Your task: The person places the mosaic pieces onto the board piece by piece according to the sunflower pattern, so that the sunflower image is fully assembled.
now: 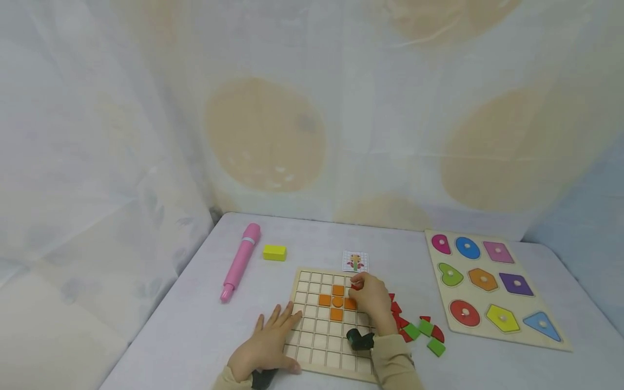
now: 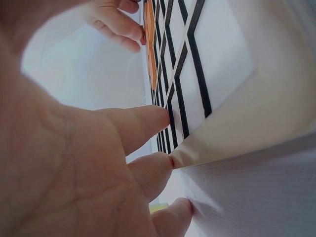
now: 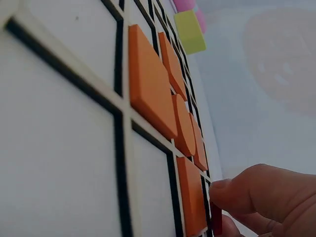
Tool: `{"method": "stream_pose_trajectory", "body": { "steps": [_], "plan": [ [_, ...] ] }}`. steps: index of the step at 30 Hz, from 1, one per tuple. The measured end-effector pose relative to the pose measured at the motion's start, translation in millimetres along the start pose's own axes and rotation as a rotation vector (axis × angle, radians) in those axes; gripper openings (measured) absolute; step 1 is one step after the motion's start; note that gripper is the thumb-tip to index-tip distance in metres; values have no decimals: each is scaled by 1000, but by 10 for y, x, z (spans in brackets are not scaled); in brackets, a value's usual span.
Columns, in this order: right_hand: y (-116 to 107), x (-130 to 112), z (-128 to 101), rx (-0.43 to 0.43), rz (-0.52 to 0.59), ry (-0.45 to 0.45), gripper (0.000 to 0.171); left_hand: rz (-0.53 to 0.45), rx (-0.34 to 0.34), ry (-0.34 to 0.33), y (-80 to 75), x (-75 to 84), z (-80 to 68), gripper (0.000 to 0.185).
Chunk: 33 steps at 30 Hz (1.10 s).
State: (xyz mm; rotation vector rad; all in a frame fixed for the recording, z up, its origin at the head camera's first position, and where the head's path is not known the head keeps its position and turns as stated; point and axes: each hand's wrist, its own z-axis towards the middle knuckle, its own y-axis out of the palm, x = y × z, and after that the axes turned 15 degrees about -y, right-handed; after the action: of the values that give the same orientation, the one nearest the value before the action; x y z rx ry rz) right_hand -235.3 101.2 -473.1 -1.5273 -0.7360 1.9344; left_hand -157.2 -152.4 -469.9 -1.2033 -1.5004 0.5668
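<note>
A wooden grid board (image 1: 312,355) lies on the table, holding orange square tiles (image 1: 338,290) in a cross around an orange round tile (image 1: 338,301). My right hand (image 1: 372,298) pinches a red tile (image 3: 216,217) over a cell at the board's upper right, beside the cross. The tile's full shape is hidden by the fingers. With fingers spread, my left hand (image 1: 268,344) rests on the board's left edge; in the left wrist view the fingertips (image 2: 160,118) touch the frame and the table. A small pattern card (image 1: 355,261) lies just beyond the board.
Loose red and green tiles (image 1: 426,327) are scattered right of the board. Farther right lies a knobbed shape puzzle (image 1: 482,280). A pink pen-shaped stick (image 1: 241,262) and a yellow block (image 1: 274,253) lie at the back left. Patterned cloth (image 1: 312,135) hangs behind the table.
</note>
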Motion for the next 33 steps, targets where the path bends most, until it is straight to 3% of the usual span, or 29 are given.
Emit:
{"method": "stream_pose_trajectory", "body": {
  "steps": [33],
  "plan": [
    [55,-32,29,-66,-18,-56,14,14,1,-4,-25,28,-16,107]
  ]
}}
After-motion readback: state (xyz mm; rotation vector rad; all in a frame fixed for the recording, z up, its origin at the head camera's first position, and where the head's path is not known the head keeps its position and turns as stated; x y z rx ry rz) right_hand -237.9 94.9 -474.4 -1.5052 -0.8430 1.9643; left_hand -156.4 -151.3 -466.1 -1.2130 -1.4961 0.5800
